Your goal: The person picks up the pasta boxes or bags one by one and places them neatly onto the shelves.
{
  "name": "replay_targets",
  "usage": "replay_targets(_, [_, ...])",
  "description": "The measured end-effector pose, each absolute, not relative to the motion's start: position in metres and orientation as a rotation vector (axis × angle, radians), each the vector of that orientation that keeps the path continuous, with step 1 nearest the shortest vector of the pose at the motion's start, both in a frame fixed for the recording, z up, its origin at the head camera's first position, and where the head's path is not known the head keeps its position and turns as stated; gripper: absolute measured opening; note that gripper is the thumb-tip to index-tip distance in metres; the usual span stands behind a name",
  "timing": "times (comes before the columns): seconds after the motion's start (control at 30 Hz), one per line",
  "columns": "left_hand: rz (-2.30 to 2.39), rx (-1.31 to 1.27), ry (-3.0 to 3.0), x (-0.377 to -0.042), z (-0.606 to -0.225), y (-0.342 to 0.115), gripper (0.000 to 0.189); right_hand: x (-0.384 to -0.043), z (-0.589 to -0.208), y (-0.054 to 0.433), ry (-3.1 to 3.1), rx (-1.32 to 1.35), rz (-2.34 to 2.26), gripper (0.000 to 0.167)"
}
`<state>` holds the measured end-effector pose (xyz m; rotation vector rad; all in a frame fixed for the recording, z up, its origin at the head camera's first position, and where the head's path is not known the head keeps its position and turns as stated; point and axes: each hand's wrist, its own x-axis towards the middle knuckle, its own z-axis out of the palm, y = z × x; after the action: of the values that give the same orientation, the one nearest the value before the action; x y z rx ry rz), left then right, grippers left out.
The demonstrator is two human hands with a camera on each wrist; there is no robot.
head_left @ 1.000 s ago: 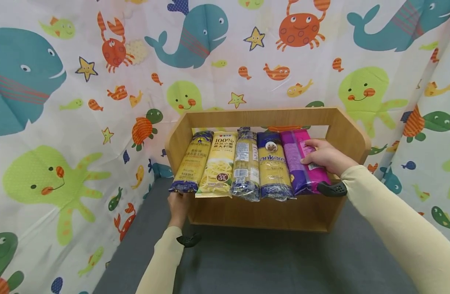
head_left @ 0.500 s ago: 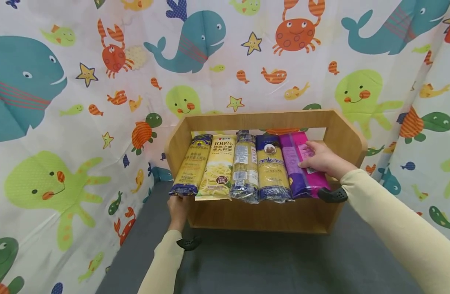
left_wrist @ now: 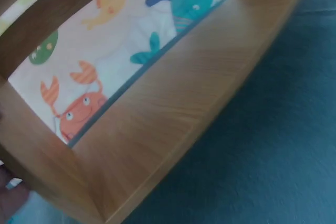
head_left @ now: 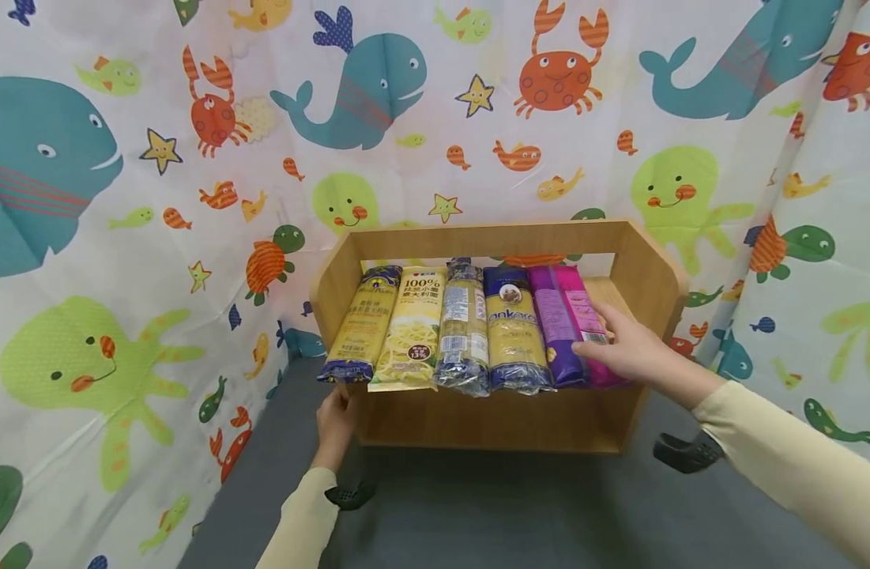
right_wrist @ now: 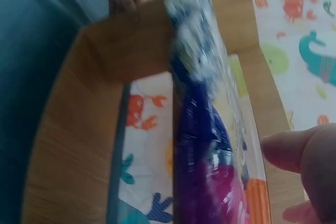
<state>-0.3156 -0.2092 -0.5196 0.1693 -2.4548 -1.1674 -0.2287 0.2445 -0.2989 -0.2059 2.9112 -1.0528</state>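
Observation:
My left hand (head_left: 335, 423) grips the left side panel of a two-level wooden shelf (head_left: 491, 423), below the leftmost pasta pack (head_left: 363, 324). In the left wrist view, part of its fingers (left_wrist: 11, 198) shows at the panel's edge. My right hand (head_left: 630, 348) hovers at the lower right of a pink and purple pasta pack (head_left: 557, 316), thumb and fingers spread. In the right wrist view the fingers stand apart from this shiny pack (right_wrist: 205, 145). The pack lies at the right end of a row on the upper board.
Left of the pink pack lie a blue and gold pasta pack (head_left: 514, 332), a clear-wrapped pack (head_left: 465, 324) and a pale yellow pack (head_left: 409, 324). A strip of upper board (head_left: 608, 296) shows at the right. Patterned sea-animal curtains (head_left: 420, 182) surround the dark grey table (head_left: 491, 506).
My right hand has let go of the pink pack and drawn back toward the lower right. My left hand stays at the shelf's side. The head view has shifted slightly.

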Motion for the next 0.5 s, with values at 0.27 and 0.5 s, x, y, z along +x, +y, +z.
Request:
replay_targets(0.27, [-1.188, 0.067, -2.679, -0.266, -0.503, -0.231, 0.051, -0.167, -0.319, 0.285, 3.011, -0.141, -1.107, 0.07])
replay_targets(0.5, [-1.093, 0.03, -2.708, -0.218, -0.475, -0.245, 0.051, -0.153, -0.36, 0.31, 3.05, -0.037, -1.114, 0.069])
